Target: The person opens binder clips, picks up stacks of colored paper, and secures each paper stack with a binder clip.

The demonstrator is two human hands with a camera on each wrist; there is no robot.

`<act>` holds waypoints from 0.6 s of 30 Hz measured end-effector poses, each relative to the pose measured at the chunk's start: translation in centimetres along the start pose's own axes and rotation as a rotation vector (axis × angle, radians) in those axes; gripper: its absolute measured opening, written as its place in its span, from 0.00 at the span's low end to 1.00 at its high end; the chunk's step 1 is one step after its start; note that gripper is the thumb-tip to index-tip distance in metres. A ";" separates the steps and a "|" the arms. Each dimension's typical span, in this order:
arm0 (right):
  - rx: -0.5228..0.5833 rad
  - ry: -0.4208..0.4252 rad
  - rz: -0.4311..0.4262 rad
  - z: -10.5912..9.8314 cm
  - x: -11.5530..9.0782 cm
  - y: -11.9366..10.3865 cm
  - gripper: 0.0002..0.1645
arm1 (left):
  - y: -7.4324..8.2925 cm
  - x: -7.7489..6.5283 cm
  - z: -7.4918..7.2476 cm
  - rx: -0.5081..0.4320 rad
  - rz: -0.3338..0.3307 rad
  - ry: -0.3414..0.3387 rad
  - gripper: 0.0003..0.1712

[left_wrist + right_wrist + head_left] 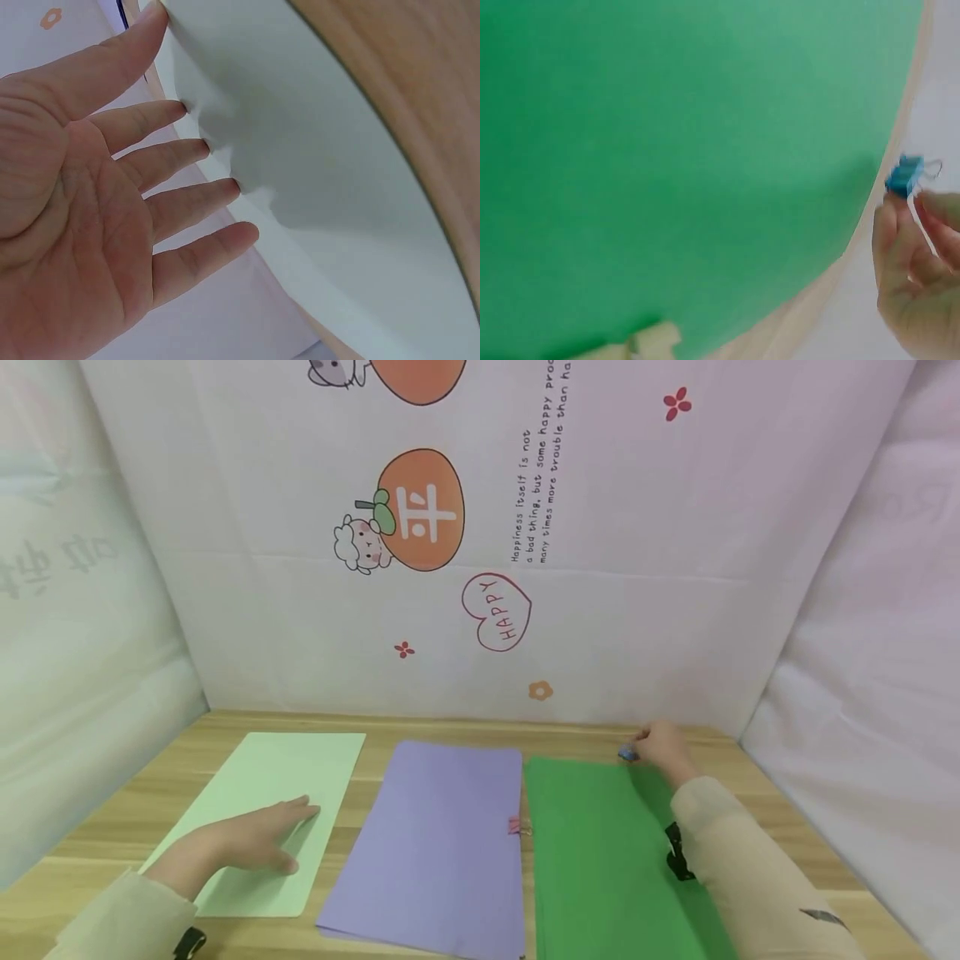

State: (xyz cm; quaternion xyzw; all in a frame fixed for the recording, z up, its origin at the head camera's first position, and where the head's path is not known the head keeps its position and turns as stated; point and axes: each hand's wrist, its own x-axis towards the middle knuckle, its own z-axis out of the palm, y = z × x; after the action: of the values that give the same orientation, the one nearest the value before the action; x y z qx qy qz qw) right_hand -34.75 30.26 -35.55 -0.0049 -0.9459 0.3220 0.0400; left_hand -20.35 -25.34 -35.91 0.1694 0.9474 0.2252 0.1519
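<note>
My right hand [664,750] pinches a blue binder clip [905,177] between thumb and fingers. It is at the far edge of the green paper [600,860], and in the right wrist view the clip is beside the paper's edge, with one wire handle showing. Fingertips of my left hand [251,839] rest on the pale green paper [330,768], the fingers fairly straight and spread. Between the two lies the purple paper [442,843], with a pink binder clip [514,825] on its right edge.
A wooden table [378,785] carries the three paper stacks side by side. White printed cloth [637,568] rises behind the table, and more cloth hangs on both sides. Black wrist straps [678,856] show at the sleeves.
</note>
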 end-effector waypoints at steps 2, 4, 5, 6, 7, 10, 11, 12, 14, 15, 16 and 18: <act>0.156 -0.066 0.067 0.0 -0.1 0.2 0.16 | 0.0 0.1 0.0 0.008 0.003 -0.002 0.46; 0.353 -0.143 0.145 0.0 -0.2 0.3 0.19 | 0.1 0.1 0.1 0.005 -0.001 -0.001 0.46; 0.449 -0.178 0.180 0.0 -0.2 0.3 0.19 | 0.1 0.1 0.1 0.002 -0.003 -0.002 0.46; 0.547 -0.225 0.208 0.0 -0.2 0.3 0.19 | 0.2 0.1 0.2 0.000 -0.003 -0.003 0.46; 0.654 -0.279 0.234 0.0 -0.2 0.3 0.18 | 0.2 0.1 0.2 -0.002 -0.003 -0.006 0.46; 0.855 -0.437 0.294 0.0 -0.4 0.5 0.13 | 0.3 0.1 0.4 -0.005 -0.005 -0.012 0.46; 0.892 -0.480 0.308 0.0 -0.5 0.6 0.12 | 0.4 0.1 0.4 -0.003 -0.004 -0.014 0.46; 0.895 -0.518 0.308 0.1 -0.6 0.6 0.11 | 0.4 0.1 0.4 -0.003 -0.004 -0.015 0.46; 0.837 -0.541 0.305 0.3 -0.9 0.4 0.11 | 0.5 0.1 0.4 0.000 -0.003 -0.015 0.46; 0.782 -0.540 0.298 0.5 -1.0 0.2 0.12 | 0.5 0.1 0.5 -0.003 -0.004 -0.016 0.46; 0.706 -0.536 0.283 0.6 -1.1 0.0 0.13 | 0.6 0.1 0.5 -0.005 -0.005 -0.017 0.45; 0.553 -0.507 0.270 0.9 -1.3 -0.7 0.14 | 0.6 0.0 0.5 -0.009 -0.006 -0.019 0.46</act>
State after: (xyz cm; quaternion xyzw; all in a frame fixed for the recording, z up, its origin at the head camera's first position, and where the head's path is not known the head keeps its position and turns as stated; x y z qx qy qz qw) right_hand -33.53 29.12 -35.89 -0.0385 -0.7942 0.5580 -0.2376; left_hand -19.99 -24.64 -36.01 0.1679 0.9454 0.2272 0.1624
